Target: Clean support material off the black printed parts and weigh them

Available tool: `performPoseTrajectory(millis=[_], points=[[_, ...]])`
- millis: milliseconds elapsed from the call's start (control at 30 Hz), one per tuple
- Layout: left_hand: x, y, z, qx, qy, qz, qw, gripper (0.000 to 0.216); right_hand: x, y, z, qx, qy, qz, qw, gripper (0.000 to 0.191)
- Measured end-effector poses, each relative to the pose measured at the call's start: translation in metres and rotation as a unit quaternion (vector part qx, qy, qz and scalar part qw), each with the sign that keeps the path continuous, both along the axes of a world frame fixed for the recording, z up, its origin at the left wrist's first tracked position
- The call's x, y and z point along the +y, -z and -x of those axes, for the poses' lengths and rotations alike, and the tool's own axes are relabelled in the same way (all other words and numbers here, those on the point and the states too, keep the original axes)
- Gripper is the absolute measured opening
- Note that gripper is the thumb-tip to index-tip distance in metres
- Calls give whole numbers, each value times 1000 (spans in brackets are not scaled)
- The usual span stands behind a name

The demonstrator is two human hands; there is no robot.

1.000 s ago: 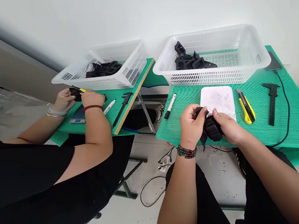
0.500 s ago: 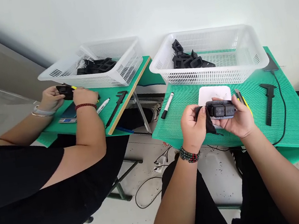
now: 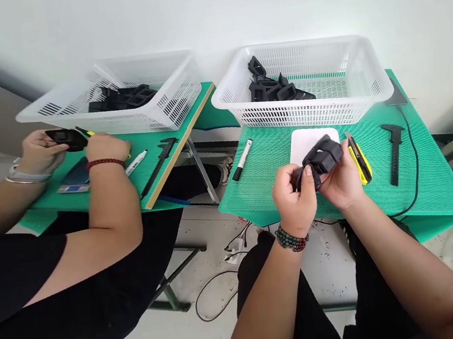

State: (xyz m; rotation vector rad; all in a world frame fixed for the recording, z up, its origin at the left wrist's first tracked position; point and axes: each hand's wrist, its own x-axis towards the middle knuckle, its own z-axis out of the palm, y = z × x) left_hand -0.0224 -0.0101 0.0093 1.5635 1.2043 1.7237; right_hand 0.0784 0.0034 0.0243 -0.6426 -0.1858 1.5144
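Note:
A black molded plastic part [image 3: 320, 158] with raised blocky sections is held up in front of me, tilted up toward the right. My left hand [image 3: 296, 200] pinches its near left end between thumb and fingers. Around its right side and underside, my right hand [image 3: 343, 183] is closed, with some fingers hidden behind the part. Partly covered by the part, a white scale or tray [image 3: 301, 140] lies on the table. Just right of my right hand is a yellow utility knife [image 3: 359, 160].
A white plastic basket [image 3: 306, 111] with several black parts stands at the back of the green-covered table [image 3: 266, 186]. A marker [image 3: 242, 159] lies left, a caliper [image 3: 395, 154] and cable right. At the left table, a co-worker's hands [image 3: 104, 147] hold a black part and a knife.
The part in my hands has turned from roughly level to tilted, its right end raised. My right hand has shifted left, uncovering more of the knife. The whole view has swung slightly right.

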Motion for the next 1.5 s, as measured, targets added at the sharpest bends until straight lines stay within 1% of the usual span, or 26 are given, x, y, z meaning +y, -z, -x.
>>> performPoseTrajectory(millis=[67,100,133,200,267,367,400,467,533,600,633,700,767,800,867,933,1000,1067,1133,1200,1300,1367,1433,1500], points=[[5,-1,4,0,-17,0,1000,15,-1,3,6,-11,15,15,1000,42],[9,-1,8,5,-16,7,1000,15,-3,5,9,-27,20,16,999,41],[12,-2,12,15,-4,17,1000,16,-4,7,12,-48,19,14,999,39],[20,-4,22,42,39,34,998,18,-8,10,16,-96,8,5,995,38],[25,-6,30,57,65,37,996,19,-12,14,17,-143,-33,-7,989,40],[28,-8,37,59,79,27,995,18,-17,18,16,-212,-136,-35,967,44],[28,-8,37,62,90,26,994,18,-18,19,16,-228,-157,-43,960,46],[27,-7,38,73,108,27,991,18,-19,22,16,-242,-159,-45,956,49],[27,-6,37,76,93,28,992,18,-17,23,17,-236,-134,-26,962,50],[27,-5,36,73,62,27,995,17,-12,22,16,-209,-97,8,973,45],[27,-4,35,78,64,29,994,16,-9,21,15,-187,-70,30,979,42],[26,-2,31,112,114,45,986,14,-1,18,8,-131,14,79,988,37],[23,1,25,157,186,70,967,12,6,14,-3,-71,100,123,985,34],[22,2,22,178,218,81,956,13,9,12,-9,-42,127,135,982,34],[19,4,16,207,251,87,942,14,11,9,-20,1,143,126,982,37],[17,5,13,212,253,79,941,14,9,6,-27,16,132,99,986,37],[16,4,15,190,222,72,954,12,6,4,-28,12,124,87,988,35],[17,3,19,152,186,78,968,12,3,2,-25,3,122,92,988,35],[18,1,22,104,173,94,975,15,2,0,-20,-8,127,95,987,35],[19,0,24,62,181,106,976,19,2,0,-15,-18,135,95,986,32],[18,-2,24,31,194,99,976,23,3,3,-9,-41,147,101,983,29],[16,-3,24,-1,199,92,976,27,3,5,-7,-58,134,95,985,28],[14,-2,24,-84,216,103,967,33,3,5,-7,-57,115,78,989,29],[13,0,23,-192,252,131,940,37,2,4,-8,-37,99,58,993,33]])
